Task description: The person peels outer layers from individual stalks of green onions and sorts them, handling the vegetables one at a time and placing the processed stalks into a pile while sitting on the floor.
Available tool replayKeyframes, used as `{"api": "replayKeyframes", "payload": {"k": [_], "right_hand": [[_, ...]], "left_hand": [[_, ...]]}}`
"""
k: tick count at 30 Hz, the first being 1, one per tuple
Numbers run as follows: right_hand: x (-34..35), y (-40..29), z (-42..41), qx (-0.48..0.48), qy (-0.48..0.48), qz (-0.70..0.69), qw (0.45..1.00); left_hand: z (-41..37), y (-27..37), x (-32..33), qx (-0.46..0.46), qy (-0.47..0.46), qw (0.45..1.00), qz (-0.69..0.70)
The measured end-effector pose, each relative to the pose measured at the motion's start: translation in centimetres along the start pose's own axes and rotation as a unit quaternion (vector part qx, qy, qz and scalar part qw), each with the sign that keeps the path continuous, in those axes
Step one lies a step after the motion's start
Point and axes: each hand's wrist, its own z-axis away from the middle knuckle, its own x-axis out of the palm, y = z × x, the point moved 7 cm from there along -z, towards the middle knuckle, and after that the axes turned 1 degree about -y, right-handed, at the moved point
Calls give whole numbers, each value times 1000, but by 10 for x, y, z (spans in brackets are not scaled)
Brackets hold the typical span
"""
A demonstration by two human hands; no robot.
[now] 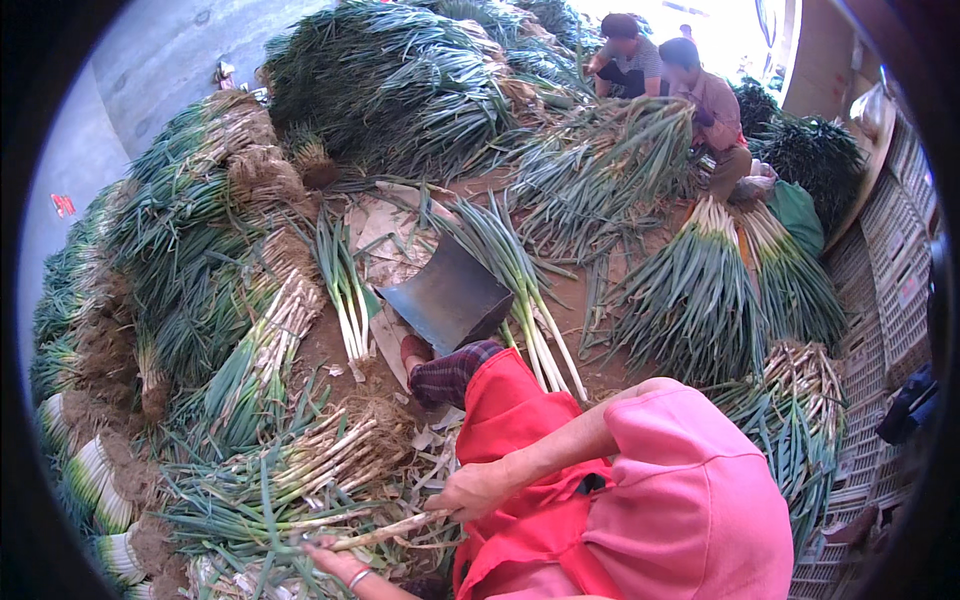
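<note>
A single long green onion stalk [390,531] lies across the space between my two hands. My right hand [469,491] grips its pale end near my red apron [510,435]. At the bottom of the view, my left hand [335,561], with a bracelet at the wrist, is closed around the stalk lower down, where leaves begin. Just beyond my hands rests a pile of untrimmed green onions [330,465] with brown roots. Peeled outer leaves [435,457] litter the floor beside my lap.
A curved metal sheet seat [450,296] stands ahead, between white-stemmed onions [349,300] and more cleaned ones [544,337]. Stacked onion bundles [187,187] line the left wall. Two people [712,112] sit at the back right near large bundles [690,285]. Plastic crates [892,255] stand along the right.
</note>
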Motion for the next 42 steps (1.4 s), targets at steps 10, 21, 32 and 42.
{"api": "replayKeyframes", "payload": {"k": [10,21,32,42], "right_hand": [[46,-25,-57,30,-139,-462,875],[33,-7,-36,2,-42,-206,978],[81,-60,-119,-45,-83,-193,977],[196,155,-204,66,-255,128,956]], "left_hand": [[-37,161,48,192,-149,968,66],[-41,71,-11,15,-16,998,53],[14,216,69,115,-198,972,-45],[-9,211,-12,11,-222,957,188]]}}
